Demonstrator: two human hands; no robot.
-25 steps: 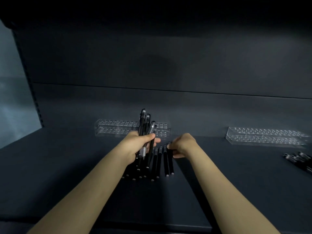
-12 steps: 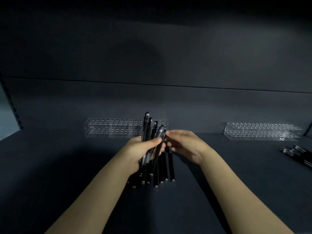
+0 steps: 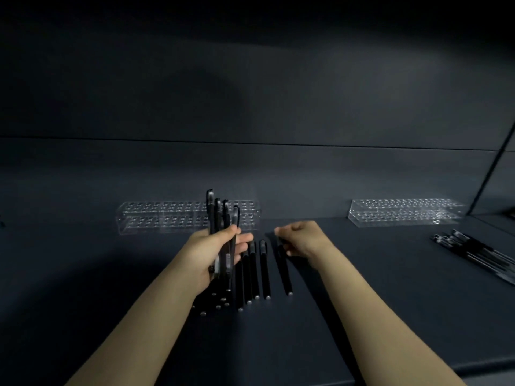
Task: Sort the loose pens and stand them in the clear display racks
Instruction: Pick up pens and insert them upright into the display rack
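Observation:
My left hand [image 3: 214, 254] grips a bundle of several clear-barrelled pens [image 3: 221, 218], held upright in front of the left clear rack [image 3: 156, 218]. A row of black pens [image 3: 253, 277] lies on the dark shelf just right of that hand. My right hand [image 3: 302, 238] is curled over the far end of one black pen [image 3: 284, 274], which lies a little apart to the right of the row. A second clear rack [image 3: 404, 215] stands at the back right. No pens stand in either rack.
Another heap of loose pens [image 3: 479, 254] lies at the far right of the shelf [image 3: 362, 316]. The shelf's back wall rises right behind the racks. A dark upright post [image 3: 490, 168] stands at the right edge.
My right hand left the bundle and moved right and down onto a single black pen on the shelf. The left hand keeps the bundle upright. The view shifted slightly right.

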